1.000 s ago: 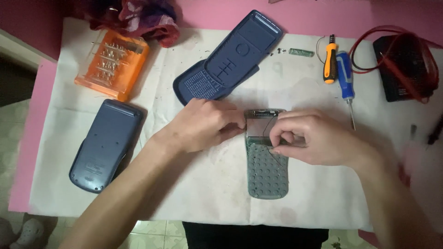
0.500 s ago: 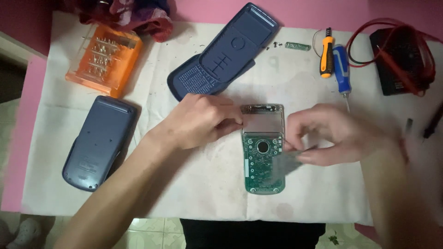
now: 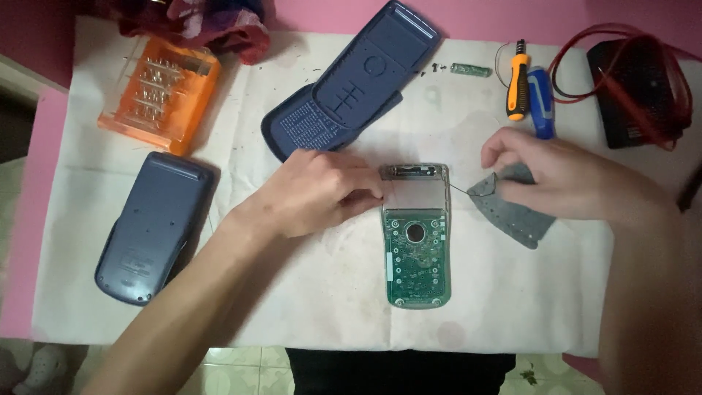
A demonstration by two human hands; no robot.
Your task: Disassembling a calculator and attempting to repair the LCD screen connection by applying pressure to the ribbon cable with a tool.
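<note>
My left hand [image 3: 322,192] rests on the white paper sheet [image 3: 512,307] with its fingertips pressed against the upper left edge of the green circuit board [image 3: 415,252], right where the pale display panel [image 3: 415,194] sits; the fingers are drawn together and pinning that edge, not wrapped round anything. The board lies flat in the middle of the sheet, its long axis running straight away from me, display end far and rounded end near, so it sits just to the right of my left hand and touches it. My right hand [image 3: 563,179] is off to the right of the board, lifted a little, with thumb and fingers pinched on the grey rubber keypad mat [image 3: 515,212], which hangs tilted, its lower corner pointing down and right, clear of the board. A thin wire or thread seems to run from the mat's left tip toward the board's top right corner, though it is too fine for me to be sure. So the mat lies to the board's right, near but apart, and my right hand is the nearer one to it. Further off, the dark blue back cover [image 3: 351,91] lies diagonally above, a second blue calculator [image 3: 150,227] at the left, and the orange bit case [image 3: 161,95] beyond.
</note>
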